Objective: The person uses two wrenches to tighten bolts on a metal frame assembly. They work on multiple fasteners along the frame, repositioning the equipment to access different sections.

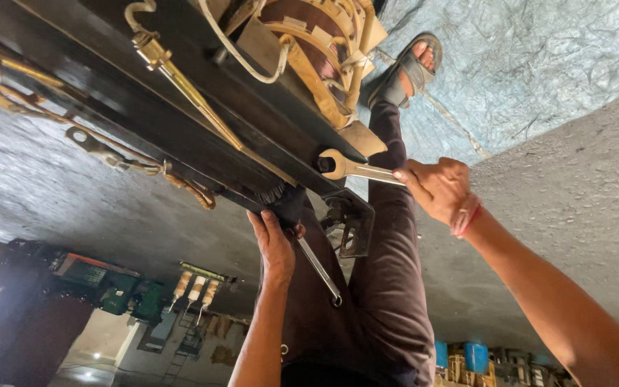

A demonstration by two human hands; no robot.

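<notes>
The upper wrench is gripped in the right hand, the lower wrench by the left hand; the frame bolt is best turned steadily, with the lower wrench braced.

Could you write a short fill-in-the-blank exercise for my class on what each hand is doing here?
1. The right hand grips the handle of a silver ____ whose head sits on a bolt of the black metal frame.
2. The left hand holds a second wrench ____ the frame's edge.
3. The person's foot wears a grey ____.

Missing words: wrench; under; sandal
</notes>
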